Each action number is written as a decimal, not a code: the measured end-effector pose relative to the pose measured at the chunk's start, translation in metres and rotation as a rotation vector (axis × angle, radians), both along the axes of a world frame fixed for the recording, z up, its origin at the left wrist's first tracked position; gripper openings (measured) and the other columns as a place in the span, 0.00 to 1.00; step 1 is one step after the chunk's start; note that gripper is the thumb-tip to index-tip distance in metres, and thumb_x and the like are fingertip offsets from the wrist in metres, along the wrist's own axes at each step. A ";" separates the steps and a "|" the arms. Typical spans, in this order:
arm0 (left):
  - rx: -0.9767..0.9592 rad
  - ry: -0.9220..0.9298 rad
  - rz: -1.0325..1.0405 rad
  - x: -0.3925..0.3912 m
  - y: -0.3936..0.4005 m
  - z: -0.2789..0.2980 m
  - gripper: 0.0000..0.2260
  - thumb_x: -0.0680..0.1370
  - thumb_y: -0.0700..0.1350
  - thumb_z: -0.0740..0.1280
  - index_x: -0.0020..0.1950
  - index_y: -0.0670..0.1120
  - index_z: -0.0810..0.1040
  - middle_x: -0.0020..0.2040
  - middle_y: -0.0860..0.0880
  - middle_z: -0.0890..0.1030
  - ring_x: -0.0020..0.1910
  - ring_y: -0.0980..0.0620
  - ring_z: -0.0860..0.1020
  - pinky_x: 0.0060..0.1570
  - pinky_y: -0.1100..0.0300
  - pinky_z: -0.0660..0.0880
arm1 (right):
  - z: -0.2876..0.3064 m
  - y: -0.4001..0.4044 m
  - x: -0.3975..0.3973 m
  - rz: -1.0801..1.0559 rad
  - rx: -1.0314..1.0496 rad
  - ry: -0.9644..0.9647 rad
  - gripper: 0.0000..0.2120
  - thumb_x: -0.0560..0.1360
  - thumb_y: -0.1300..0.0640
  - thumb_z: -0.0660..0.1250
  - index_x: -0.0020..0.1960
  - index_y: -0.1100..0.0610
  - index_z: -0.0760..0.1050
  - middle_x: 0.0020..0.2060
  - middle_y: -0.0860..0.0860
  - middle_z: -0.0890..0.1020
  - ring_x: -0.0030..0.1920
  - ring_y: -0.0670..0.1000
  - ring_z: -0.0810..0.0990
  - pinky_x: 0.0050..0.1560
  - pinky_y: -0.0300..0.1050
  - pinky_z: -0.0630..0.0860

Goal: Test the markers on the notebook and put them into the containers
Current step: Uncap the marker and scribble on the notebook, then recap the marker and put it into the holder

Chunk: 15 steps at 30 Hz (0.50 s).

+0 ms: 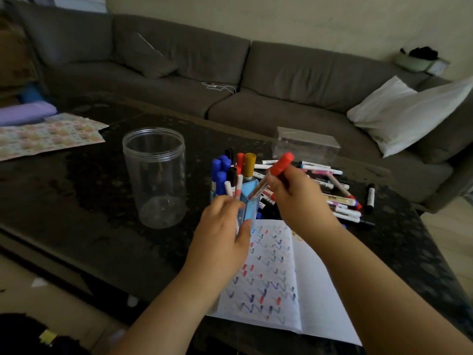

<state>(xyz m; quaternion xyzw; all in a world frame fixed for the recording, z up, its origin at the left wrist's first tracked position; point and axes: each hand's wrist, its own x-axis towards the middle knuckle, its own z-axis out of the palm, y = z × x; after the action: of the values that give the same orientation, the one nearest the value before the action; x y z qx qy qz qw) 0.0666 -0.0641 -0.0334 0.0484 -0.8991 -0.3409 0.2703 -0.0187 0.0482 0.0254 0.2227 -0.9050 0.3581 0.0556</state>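
My right hand [297, 198] grips a red-capped marker [281, 165], cap up, its lower end tilted toward the blue holder [249, 201]. My left hand [222, 231] holds the side of that blue holder, which stands full of several blue, red, black and yellow-capped markers [230, 170]. An open notebook [279, 278] covered in blue and red test squiggles lies in front of the holder. A pile of loose markers [335, 193] lies behind my right hand. An empty clear plastic jar [154, 175] stands to the left of the holder.
A clear rectangular box [307, 144] sits behind the marker pile on the dark table [89, 196]. A black marker [370, 198] lies apart at the right. Patterned paper [46, 134] lies at the far left. A grey sofa [230, 73] with a white pillow [409, 111] is behind.
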 end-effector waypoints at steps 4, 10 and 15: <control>0.038 -0.024 -0.019 -0.002 0.004 0.000 0.15 0.78 0.47 0.62 0.65 0.48 0.71 0.64 0.53 0.68 0.64 0.56 0.70 0.61 0.61 0.72 | -0.020 -0.013 -0.009 0.099 0.247 -0.046 0.12 0.81 0.52 0.56 0.58 0.57 0.74 0.46 0.49 0.70 0.41 0.45 0.70 0.43 0.37 0.65; 0.058 -0.070 -0.054 -0.010 0.014 0.001 0.10 0.79 0.48 0.61 0.60 0.49 0.72 0.57 0.53 0.75 0.54 0.57 0.74 0.52 0.66 0.71 | -0.033 0.002 -0.005 0.137 0.113 -0.069 0.17 0.82 0.55 0.56 0.69 0.52 0.69 0.57 0.51 0.72 0.56 0.49 0.73 0.51 0.34 0.64; 0.032 -0.098 -0.091 -0.022 0.025 -0.005 0.08 0.79 0.47 0.61 0.57 0.49 0.74 0.53 0.53 0.77 0.50 0.57 0.75 0.49 0.63 0.73 | -0.052 0.049 -0.015 -0.105 0.067 -0.111 0.15 0.81 0.56 0.58 0.67 0.53 0.70 0.60 0.51 0.75 0.55 0.49 0.75 0.52 0.39 0.70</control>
<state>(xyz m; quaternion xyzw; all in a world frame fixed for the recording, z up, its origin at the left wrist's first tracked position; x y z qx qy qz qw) 0.0447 -0.0393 -0.0381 0.0286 -0.9070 -0.3644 0.2093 -0.0342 0.0970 -0.0267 0.1566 -0.9286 0.3359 0.0166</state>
